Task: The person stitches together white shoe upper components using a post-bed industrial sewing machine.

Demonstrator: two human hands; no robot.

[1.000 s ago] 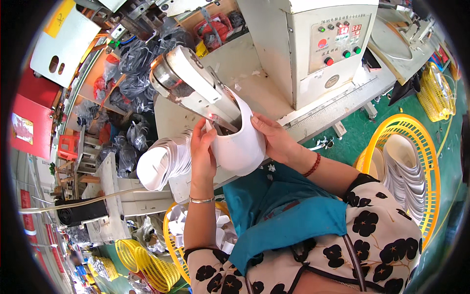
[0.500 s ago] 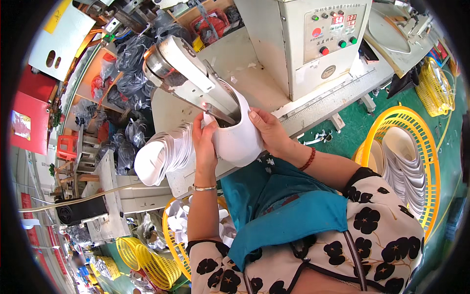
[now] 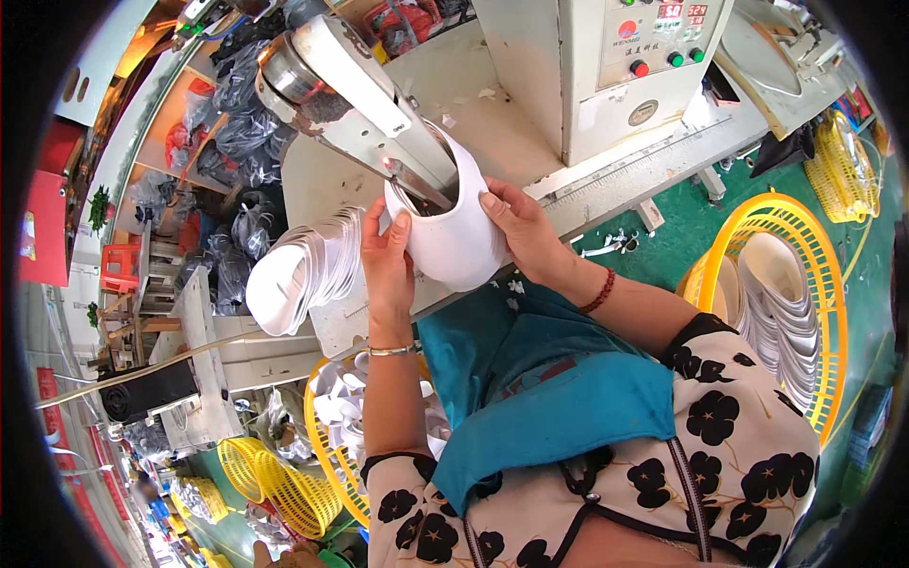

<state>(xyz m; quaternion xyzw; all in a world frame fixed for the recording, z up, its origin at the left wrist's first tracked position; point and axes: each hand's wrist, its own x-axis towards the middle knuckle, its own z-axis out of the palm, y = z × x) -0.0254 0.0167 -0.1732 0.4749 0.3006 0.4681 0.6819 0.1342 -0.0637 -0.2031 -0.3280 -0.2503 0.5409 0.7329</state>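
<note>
Between my hands is a white, rounded shoe upper (image 3: 464, 251) with a smooth toe and an open top edge. My left hand (image 3: 386, 256) grips its left rim, the thumb on the outside near the edge. On the opposite side my right hand (image 3: 527, 232) holds the rim, the thumb pressed to the outer wall. A machine arm (image 3: 379, 128) reaches down into the opening, and its narrow metal tip (image 3: 421, 187) meets the front edge. The tip's lower end is hidden inside. Left of my left hand lies a nested stack of similar white uppers (image 3: 279, 284).
A control box (image 3: 530, 85) with buttons stands behind the worktable (image 3: 331, 327). On the right, a yellow basket (image 3: 831, 312) holds more stacked uppers. White offcuts (image 3: 341, 402) fill another basket below left. Black bags (image 3: 244, 151) crowd the far left shelves.
The upper has turned a little under the machine tip, and my left fingers sit slightly lower along its rim. The whole view has shifted slightly. Part of another person's hand now shows at the lower edge.
</note>
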